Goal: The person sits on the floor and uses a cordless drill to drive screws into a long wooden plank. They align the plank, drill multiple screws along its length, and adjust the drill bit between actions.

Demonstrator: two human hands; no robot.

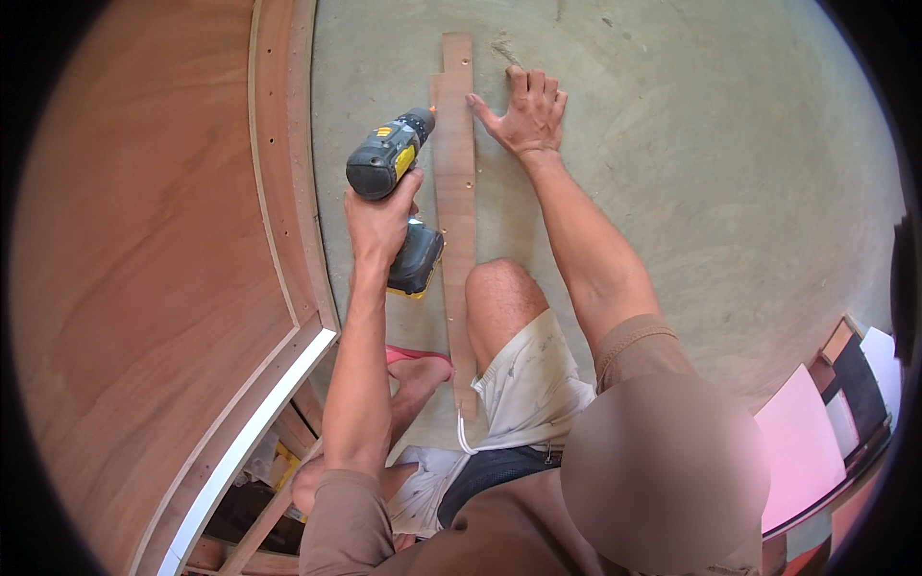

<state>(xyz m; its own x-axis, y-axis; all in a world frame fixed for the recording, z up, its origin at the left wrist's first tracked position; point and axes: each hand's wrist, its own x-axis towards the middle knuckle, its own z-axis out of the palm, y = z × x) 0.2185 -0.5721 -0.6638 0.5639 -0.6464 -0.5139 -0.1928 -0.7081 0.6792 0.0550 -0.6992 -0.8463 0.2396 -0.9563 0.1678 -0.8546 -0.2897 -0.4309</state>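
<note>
Concrete floor point(691, 173), plywood panel point(144, 288) alongside.

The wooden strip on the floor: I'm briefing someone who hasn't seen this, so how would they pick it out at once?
Start at the grey concrete floor right of the big curved plywood panel. There a long narrow wooden strip runs straight away from the person's knee. The right hand presses flat beside its far end and the left hand aims a cordless drill at its edge; unlike the panel, it is slim and dotted with small holes.

One cordless drill point(396, 197) is seen, one long wooden strip point(456, 206) on the floor, one large plywood panel point(144, 288) at the left, and two hands: left hand point(381, 221), right hand point(523, 113).
</note>
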